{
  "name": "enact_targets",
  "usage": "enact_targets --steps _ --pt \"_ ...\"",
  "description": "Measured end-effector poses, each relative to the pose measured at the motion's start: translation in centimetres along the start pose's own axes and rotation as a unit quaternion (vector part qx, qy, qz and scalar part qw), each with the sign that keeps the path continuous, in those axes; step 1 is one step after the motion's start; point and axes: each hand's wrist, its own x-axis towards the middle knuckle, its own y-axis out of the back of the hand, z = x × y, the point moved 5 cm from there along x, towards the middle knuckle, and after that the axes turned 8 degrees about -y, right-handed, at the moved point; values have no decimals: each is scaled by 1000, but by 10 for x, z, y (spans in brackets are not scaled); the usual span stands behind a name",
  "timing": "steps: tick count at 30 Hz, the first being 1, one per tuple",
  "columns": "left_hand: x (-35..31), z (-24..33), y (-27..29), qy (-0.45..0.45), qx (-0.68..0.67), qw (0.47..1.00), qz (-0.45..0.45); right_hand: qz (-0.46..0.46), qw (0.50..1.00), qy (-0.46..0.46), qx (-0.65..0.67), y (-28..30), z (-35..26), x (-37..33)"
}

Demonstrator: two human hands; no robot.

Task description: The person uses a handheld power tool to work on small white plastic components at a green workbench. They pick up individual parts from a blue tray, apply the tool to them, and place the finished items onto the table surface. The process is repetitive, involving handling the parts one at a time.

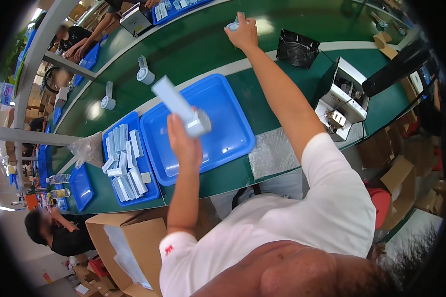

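My left hand [184, 143] is closed around a pale blue plastic part [173, 101] with a long rectangular handle and a round cup-like end. It is held up over a large blue tray [233, 111], and its round end is blurred by motion. My right arm stretches far forward over the green conveyor belt [193, 44]. There my right hand [245, 34] has its fingers on a similar pale blue part [233, 26], partly hidden by the hand. Two more such parts, one nearer [108, 102] and one farther [144, 75], stand on the belt at the left.
A smaller blue tray [151, 185] at left holds several pale blue pieces [129, 148]. Bubble wrap [275, 153] lies near the table's front edge. A black fan [297, 48] and an open metal machine [344, 94] are at right. Co-workers sit at the left and far side.
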Motion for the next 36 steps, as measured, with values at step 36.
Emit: enact_targets --steps 36 --pt "-59 4 110 -235 225 946 4 -430 891 93 111 -49 -14 20"
